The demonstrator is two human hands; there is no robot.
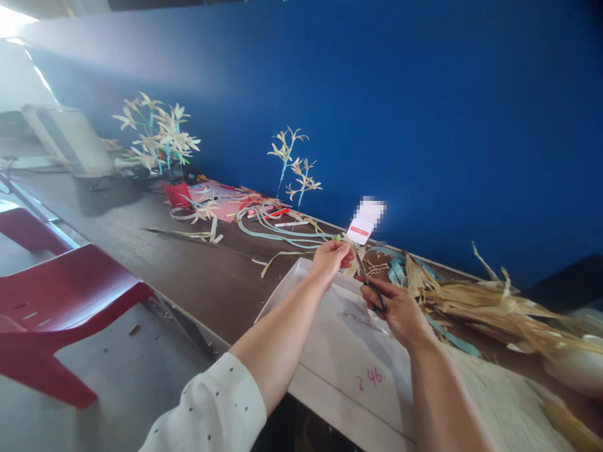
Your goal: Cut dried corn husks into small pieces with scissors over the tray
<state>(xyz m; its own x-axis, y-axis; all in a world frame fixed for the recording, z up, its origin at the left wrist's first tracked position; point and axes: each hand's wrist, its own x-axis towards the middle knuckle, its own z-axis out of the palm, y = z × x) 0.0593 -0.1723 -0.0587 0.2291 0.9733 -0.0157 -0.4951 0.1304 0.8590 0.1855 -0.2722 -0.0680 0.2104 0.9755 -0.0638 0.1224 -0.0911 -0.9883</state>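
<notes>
My right hand (pixel 394 307) is closed around the dark handles of a pair of scissors (pixel 377 296), with the blades pointing up toward my left hand. The fingers of my left hand (pixel 332 257) pinch a small pale strip (pixel 347 240), possibly dried husk, at the scissor blades. Most of the strip is hidden by the fingers. Both hands are above a white box lid (pixel 325 339) with pink handwritten figures on it. Just behind them a phone (pixel 365 221) with a lit screen leans near the blue wall.
Dried husks (pixel 480 307) lie at the right. Pale blue strips (pixel 264 231) and pink paper (pixel 219 198) lie along the wall. Handmade flowers (pixel 164 135) stand at the back left, with more flower stems (pixel 285 154) near the middle. A red chair (pixel 80 289) is at the left.
</notes>
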